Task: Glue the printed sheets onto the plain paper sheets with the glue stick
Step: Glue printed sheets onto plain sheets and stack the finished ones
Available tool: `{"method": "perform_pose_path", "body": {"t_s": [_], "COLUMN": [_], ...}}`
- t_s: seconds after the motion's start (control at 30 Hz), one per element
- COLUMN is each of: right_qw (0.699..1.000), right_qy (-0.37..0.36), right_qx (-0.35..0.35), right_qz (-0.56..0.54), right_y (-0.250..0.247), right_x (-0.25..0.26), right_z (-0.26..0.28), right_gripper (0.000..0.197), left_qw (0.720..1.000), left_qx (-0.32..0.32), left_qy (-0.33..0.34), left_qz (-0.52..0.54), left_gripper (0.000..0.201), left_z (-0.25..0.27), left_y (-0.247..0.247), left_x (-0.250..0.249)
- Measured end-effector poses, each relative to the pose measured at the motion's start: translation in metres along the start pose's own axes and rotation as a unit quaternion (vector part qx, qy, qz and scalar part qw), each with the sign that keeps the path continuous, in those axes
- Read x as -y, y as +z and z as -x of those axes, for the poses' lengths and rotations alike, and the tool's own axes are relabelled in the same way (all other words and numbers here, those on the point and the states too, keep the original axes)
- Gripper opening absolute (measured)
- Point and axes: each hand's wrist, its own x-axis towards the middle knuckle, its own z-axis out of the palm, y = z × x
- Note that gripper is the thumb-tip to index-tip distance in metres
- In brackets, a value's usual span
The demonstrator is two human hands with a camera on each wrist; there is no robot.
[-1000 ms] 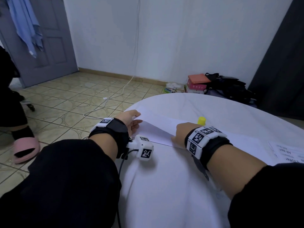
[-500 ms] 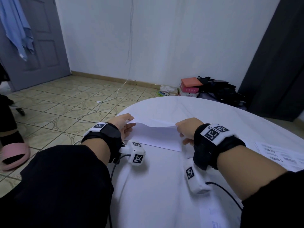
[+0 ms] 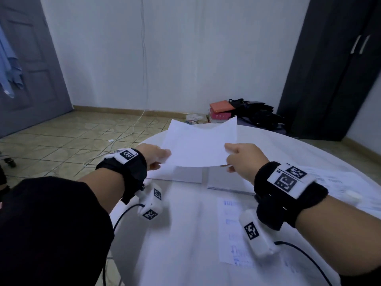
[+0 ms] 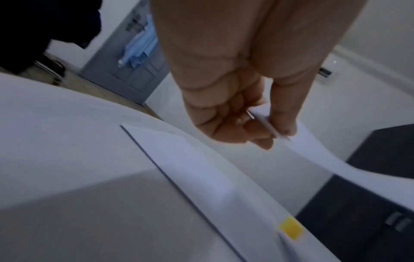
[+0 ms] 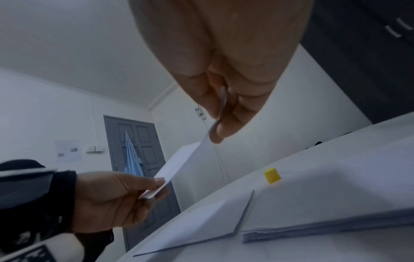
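Observation:
A plain white sheet (image 3: 199, 145) hangs in the air above the round white table (image 3: 185, 234). My left hand (image 3: 158, 157) pinches its near left corner and my right hand (image 3: 233, 159) pinches its near right corner. The wrist views show the pinches: left hand (image 4: 272, 134), right hand (image 5: 216, 122), the sheet (image 5: 177, 166) sagging between them. Under it lie a single plain sheet (image 3: 175, 175) and a stack of plain sheets (image 3: 228, 181). Beyond them stands the yellow-capped glue stick (image 5: 271, 175), hidden in the head view. Printed sheets (image 3: 233, 232) lie near me.
More printed sheets (image 3: 338, 182) lie at the table's right side. Cables run from the wrist cameras (image 3: 151, 203) across the table's near part. On the tiled floor behind the table are boxes and bags (image 3: 243, 112); a dark wardrobe (image 3: 334, 69) stands right.
Both hands have lifted a plain sheet off the table, from flat to held up in the air. The head view has swung right, toward the table.

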Motion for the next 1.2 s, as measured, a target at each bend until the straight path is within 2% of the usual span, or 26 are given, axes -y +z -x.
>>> {"method": "perform_pose_path", "body": {"t_s": [0.07,0.13,0.23,0.3,0.37,0.43,0.53,0.7,0.83,1.03,1.2], "right_qw": [0.997,0.991,0.985,0.985,0.988,0.991,0.985,0.969,0.956,0.948,0.951], "right_qy": [-0.003,0.000,0.036,0.058,0.086,0.116,0.169,0.243,0.274,0.287,0.278], "right_qx": [-0.038,-0.064,-0.067,-0.065,-0.051,-0.007,0.029,0.051,0.075,0.099,0.102], "right_qz": [-0.069,-0.121,-0.157,-0.146,-0.116,-0.067,-0.026,0.014,0.068,0.093,0.090], "right_y": [-0.013,-0.025,-0.044,-0.059,-0.074,-0.088,-0.103,-0.107,-0.102,-0.096,-0.095], "right_x": [-0.012,-0.025,-0.044,-0.059,-0.075,-0.091,-0.114,-0.131,-0.139,-0.145,-0.150], "right_z": [0.017,0.033,0.061,0.081,0.098,0.111,0.120,0.123,0.118,0.113,0.111], "right_gripper": [0.051,0.062,0.084,0.088,0.074,0.042,0.017,0.017,0.025,0.025,0.030], "left_qw": [0.999,0.998,0.993,0.984,0.973,0.955,0.932,0.896,0.864,0.852,0.857], "left_qx": [0.017,0.033,0.050,0.091,0.144,0.191,0.235,0.272,0.295,0.298,0.308], "left_qy": [0.036,0.059,0.107,0.137,0.146,0.148,0.144,0.122,0.114,0.109,0.095], "left_qz": [-0.005,0.004,-0.031,-0.061,-0.106,-0.170,-0.237,-0.329,-0.393,-0.416,-0.402], "left_gripper": [0.026,0.015,0.060,0.071,0.057,0.035,0.020,0.017,0.015,0.020,0.022], "left_z": [0.018,0.037,0.062,0.080,0.097,0.109,0.121,0.130,0.131,0.125,0.123], "left_y": [0.007,0.013,0.023,0.034,0.045,0.055,0.073,0.096,0.104,0.106,0.105], "left_x": [-0.002,0.000,0.002,0.004,0.004,0.006,0.010,0.015,0.020,0.029,0.029]}}
